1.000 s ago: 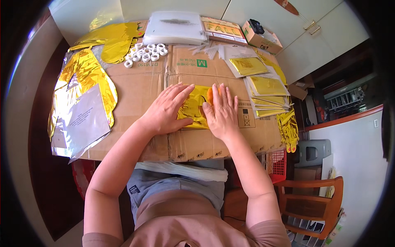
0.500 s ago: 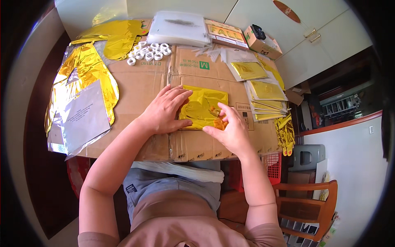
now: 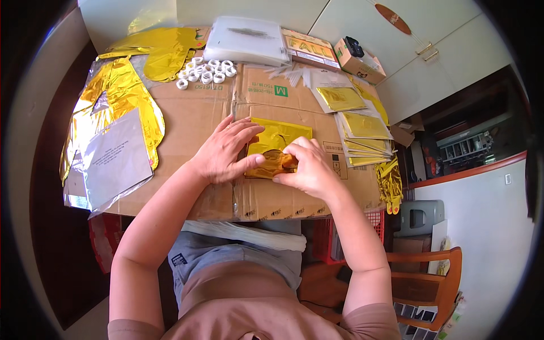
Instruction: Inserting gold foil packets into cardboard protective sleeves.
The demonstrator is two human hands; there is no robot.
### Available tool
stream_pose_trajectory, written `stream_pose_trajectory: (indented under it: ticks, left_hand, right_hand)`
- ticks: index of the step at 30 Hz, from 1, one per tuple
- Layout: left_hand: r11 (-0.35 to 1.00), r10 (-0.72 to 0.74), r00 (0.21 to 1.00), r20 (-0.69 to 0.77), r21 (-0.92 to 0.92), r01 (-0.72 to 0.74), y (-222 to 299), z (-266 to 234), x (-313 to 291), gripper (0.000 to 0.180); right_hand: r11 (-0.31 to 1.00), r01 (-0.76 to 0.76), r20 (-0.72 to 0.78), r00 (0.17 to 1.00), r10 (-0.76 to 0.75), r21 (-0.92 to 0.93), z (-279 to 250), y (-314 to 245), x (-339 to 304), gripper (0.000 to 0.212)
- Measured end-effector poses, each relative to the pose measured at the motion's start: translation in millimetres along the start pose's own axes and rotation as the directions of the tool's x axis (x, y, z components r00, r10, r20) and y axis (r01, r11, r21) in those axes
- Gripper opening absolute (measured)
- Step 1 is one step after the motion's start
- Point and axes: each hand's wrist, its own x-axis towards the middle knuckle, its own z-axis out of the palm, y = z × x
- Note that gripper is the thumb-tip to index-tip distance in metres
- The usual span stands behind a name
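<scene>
I'm resting the left hand (image 3: 224, 152), fingers spread, on the left side of a shiny gold rectangular foil sheet (image 3: 277, 129) mid-worktop (image 3: 192, 116), right hand (image 3: 313, 170) pinching its near-right part, seemingly mid-folding, next move probably calling for even flattening.

Bright light covers the cardboard (image 3: 187, 113), seemingly stronger from the left, where the foil (image 3: 134, 93) glares white. The recess (image 3: 464, 144) at right sinks into dimness. Fisheye distortion bows the left wall (image 3: 21, 175); black vignetting swallows the corners.
</scene>
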Motion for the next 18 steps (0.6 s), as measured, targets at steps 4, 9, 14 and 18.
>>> stream_pose_trajectory:
  ticks: [4, 9, 14, 18]
  left_hand:
    - [0.994, -0.029, 0.999, 0.038, -0.105, 0.032, -5.1, -1.7, 1.6, 0.058]
    - [0.999, -0.005, 1.0, 0.004, 0.034, 0.005, 5.8, -2.0, 2.4, 0.039]
    - [0.973, 0.199, 0.979, 0.042, 0.111, -0.202, 21.7, -15.8, 5.0, 0.033]
    - [0.942, 0.269, 0.944, 0.191, 0.153, -0.3, 22.7, -15.6, 3.4, 0.023]
  right_hand:
    - [0.951, 0.308, -0.178, 0.934, -0.309, -0.034, 16.0, 5.5, -15.9, 0.033]
    - [0.867, 0.443, -0.266, 0.828, -0.493, -0.227, 31.2, -4.8, -36.3, 0.021]
    - [0.871, 0.43, -0.258, 0.836, -0.484, -0.239, 33.7, -6.2, -40.6, 0.015]
    - [0.882, 0.428, -0.265, 0.843, -0.468, -0.197, 37.5, -0.5, -42.3, 0.036]
